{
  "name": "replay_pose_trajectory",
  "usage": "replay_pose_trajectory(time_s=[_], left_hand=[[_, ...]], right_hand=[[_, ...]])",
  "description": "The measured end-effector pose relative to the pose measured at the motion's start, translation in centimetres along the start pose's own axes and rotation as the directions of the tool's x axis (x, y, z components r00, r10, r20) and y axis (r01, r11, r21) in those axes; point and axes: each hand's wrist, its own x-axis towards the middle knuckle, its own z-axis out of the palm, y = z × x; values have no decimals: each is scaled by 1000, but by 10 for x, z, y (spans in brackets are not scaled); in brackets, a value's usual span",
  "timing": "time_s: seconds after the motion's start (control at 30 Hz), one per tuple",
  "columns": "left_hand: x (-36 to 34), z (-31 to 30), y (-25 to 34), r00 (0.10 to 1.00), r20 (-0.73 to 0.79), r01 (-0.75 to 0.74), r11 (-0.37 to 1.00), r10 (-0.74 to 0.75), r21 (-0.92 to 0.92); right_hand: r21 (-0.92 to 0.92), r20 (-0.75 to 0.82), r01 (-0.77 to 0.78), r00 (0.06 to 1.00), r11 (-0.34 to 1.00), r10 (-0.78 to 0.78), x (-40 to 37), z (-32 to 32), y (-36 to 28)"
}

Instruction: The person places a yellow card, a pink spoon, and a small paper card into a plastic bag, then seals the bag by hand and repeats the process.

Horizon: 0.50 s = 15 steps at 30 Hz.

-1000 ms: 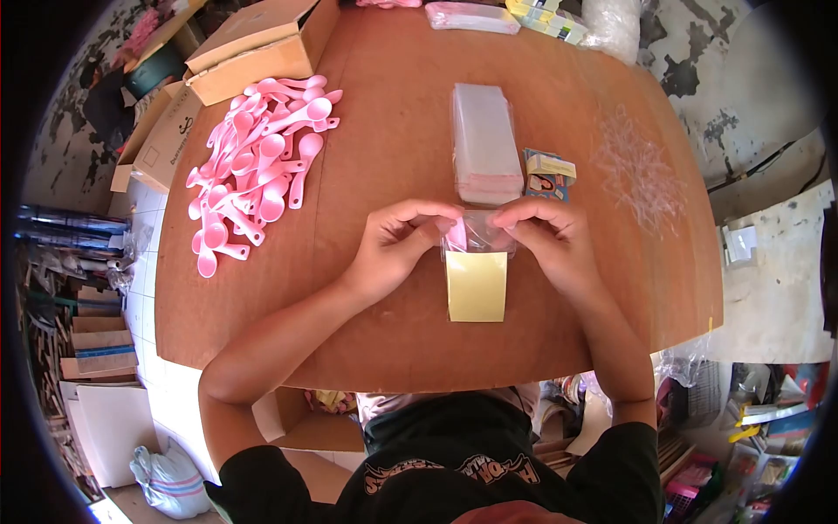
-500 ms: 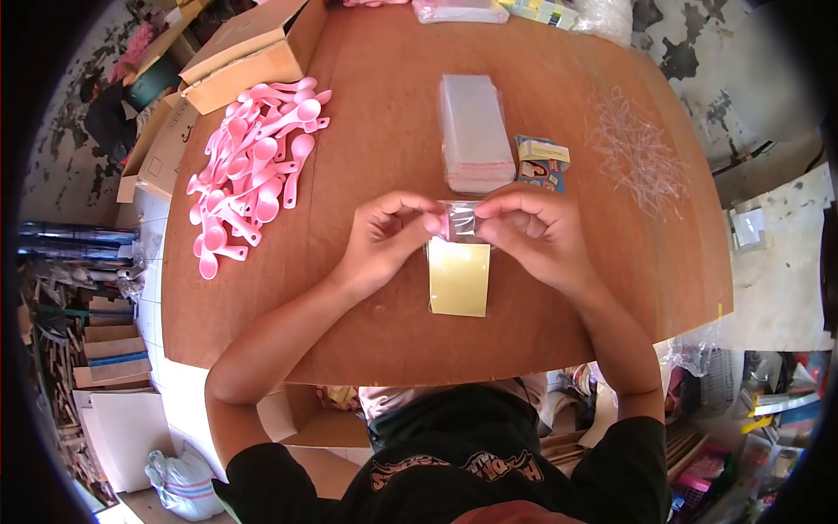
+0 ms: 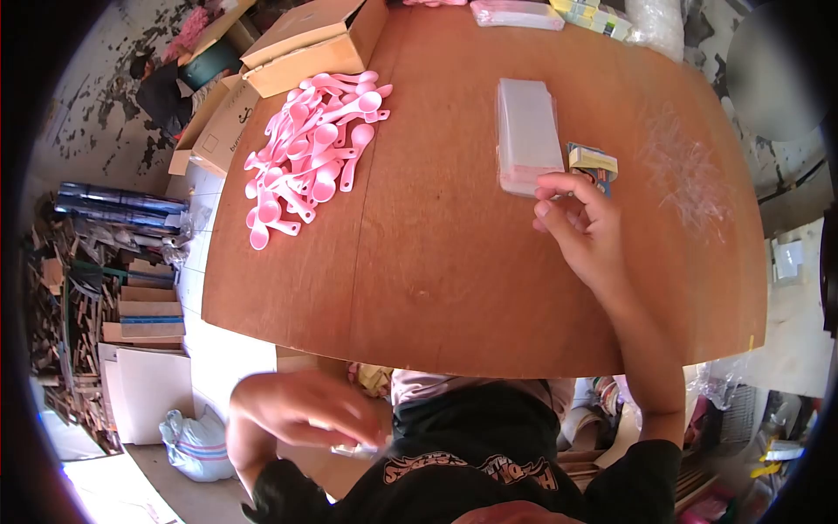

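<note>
My left hand (image 3: pixel 319 412) is low beside my lap, below the table's front edge, and smeared by motion. A small pale or clear item (image 3: pixel 353 451) shows at its fingertips, too blurred to identify. Over the table, my right hand (image 3: pixel 580 218) has curled fingers, with thumb and fingertips close together; what they hold, if anything, cannot be made out. Just beyond it lies a stack of clear plastic bags (image 3: pixel 530 131). Small printed cards (image 3: pixel 594 162) lie right of the stack, partly behind the fingers. A pile of pink spoons (image 3: pixel 319 144) is on the left.
Thin clear strips (image 3: pixel 685 175) lie on the table's right side. An open cardboard box (image 3: pixel 305 52) stands at the back left, and more packets (image 3: pixel 517 14) lie along the far edge. A person in dark clothing (image 3: pixel 163 98) is at the far left.
My left hand has moved from the table's middle down to my lap. The plastic packet and yellow card have left the tabletop. My right hand has come away from the left, and the view has shifted.
</note>
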Motion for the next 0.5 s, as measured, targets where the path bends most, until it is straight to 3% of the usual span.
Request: replay_pose_trajectory(time_s=[0.03, 0.07, 0.1, 0.13, 0.17, 0.2, 0.23, 0.3, 0.33, 0.37, 0.4, 0.43, 0.5], left_hand=[[-16, 19, -14, 995, 16, 102, 991, -101, -88], [-32, 29, -32, 968, 58, 248, 968, -246, -39], [-49, 41, -56, 925, -5, 379, 925, -379, 32], [-63, 59, -78, 800, -166, 582, 813, -576, -14], [-76, 77, -104, 685, -363, 655, 752, -632, -73], [-90, 90, -129, 558, -423, 775, 631, -714, -42], [-105, 107, -147, 552, -429, 776, 629, -716, -52], [-108, 122, -152, 551, -544, 822, 524, -633, 224], [-107, 120, -139, 545, -381, 830, 544, -747, 122], [-98, 107, -115, 541, -391, 831, 546, -745, 109], [-91, 90, -92, 717, -272, 656, 753, -641, -44], [-86, 70, -67, 861, -194, 429, 877, -470, -218], [-87, 11, -10, 919, -279, 262, 960, -279, -98]], right_hand=[[-27, -1, 8, 1000, 1000, -8, 0, 0, 2], [-18, -12, 3, 1000, 1000, -3, 0, 1, 6], [-48, 7, 43, 999, 998, -43, -1, 1, 9], [-78, 30, 84, 996, 993, -82, -1, 2, 12], [-73, 29, 79, 997, 994, -77, -2, 3, 13], [-99, 42, 95, 995, 990, -91, -3, 5, 14], [-126, 62, 114, 992, 985, -107, -3, 7, 14], [-201, 90, 153, 986, 967, -137, -5, 9, 10], [-280, 110, 188, 980, 941, -164, -6, 10, 7], [-277, 126, 195, 978, 941, -165, -7, 11, 2], [-337, 133, 200, 978, 920, -164, -9, 13, -4], [-392, 142, 209, 976, 896, -166, -9, 16, -7], [-398, 172, 260, 963, 880, -207, -9, 19, -8]])
